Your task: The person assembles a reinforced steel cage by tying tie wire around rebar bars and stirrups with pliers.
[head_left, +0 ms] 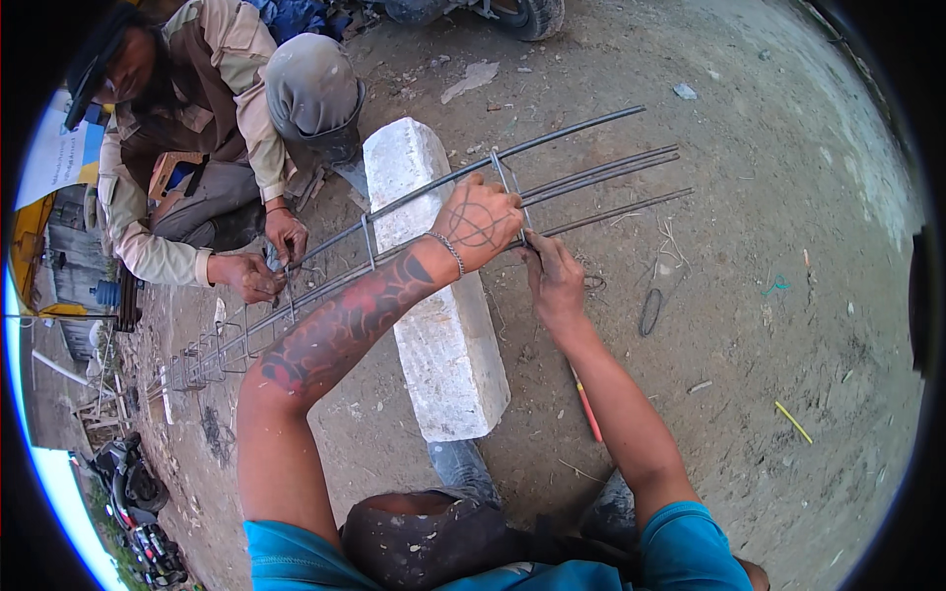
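A long cage of steel reinforcing bars (581,127) runs slantwise from the far left to the upper right, resting across a pale, rough block (448,364). My left hand (477,225) reaches over the bars, fingers closed around a thin steel stirrup (504,177) that stands across them. Just below and right of it, my right hand (554,281) pinches at the stirrup's lower corner by the nearest bar. Whatever lies between those fingertips is too small to make out. Farther left, another stirrup (369,242) sits on the bars, partly behind my left forearm.
At the left a crouching co-worker has both hands (261,274) on the same cage. A grey cloth-covered bucket (313,89) stands behind the block. Wire loops (651,311), a red and yellow stick (588,409) and a yellow strip (793,422) lie on the dirt ground.
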Available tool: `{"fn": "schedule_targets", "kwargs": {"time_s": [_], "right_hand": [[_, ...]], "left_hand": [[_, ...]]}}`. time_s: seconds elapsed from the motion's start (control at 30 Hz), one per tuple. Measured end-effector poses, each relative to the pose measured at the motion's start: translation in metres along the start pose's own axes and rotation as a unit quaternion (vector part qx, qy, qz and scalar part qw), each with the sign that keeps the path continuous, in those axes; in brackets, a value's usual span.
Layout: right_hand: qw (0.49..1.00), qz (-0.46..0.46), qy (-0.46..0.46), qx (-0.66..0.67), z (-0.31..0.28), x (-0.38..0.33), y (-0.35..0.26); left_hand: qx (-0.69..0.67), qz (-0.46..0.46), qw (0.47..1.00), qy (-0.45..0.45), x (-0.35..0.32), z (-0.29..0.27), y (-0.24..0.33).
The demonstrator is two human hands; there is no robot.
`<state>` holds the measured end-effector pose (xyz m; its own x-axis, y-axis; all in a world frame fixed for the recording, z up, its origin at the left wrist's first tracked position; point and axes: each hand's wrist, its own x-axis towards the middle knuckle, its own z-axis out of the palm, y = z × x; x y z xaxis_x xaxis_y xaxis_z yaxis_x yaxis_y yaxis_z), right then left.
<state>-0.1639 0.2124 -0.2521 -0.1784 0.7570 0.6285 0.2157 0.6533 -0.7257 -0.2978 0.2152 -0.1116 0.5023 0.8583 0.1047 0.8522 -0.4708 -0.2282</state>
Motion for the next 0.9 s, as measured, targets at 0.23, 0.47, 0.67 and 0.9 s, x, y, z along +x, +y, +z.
{"fn": "schedule_targets", "kwargs": {"time_s": [0.23,0.47,0.67,0.9], "right_hand": [[1.000,0.001,-0.015,-0.001,-0.003,0.006,-0.007],[0.999,0.030,-0.010,0.036,-0.002,0.003,-0.008],[0.999,0.026,-0.002,0.046,-0.001,0.005,-0.009],[0.999,0.054,-0.003,-0.003,0.001,0.002,-0.018]], "left_hand": [[-0.019,-0.086,0.992,-0.093,0.014,-0.018,-0.005],[-0.263,-0.363,0.889,0.095,-0.051,0.014,0.035],[-0.410,-0.378,0.821,0.123,-0.033,0.043,0.043],[-0.483,-0.422,0.745,0.183,-0.031,0.069,0.040]]}}
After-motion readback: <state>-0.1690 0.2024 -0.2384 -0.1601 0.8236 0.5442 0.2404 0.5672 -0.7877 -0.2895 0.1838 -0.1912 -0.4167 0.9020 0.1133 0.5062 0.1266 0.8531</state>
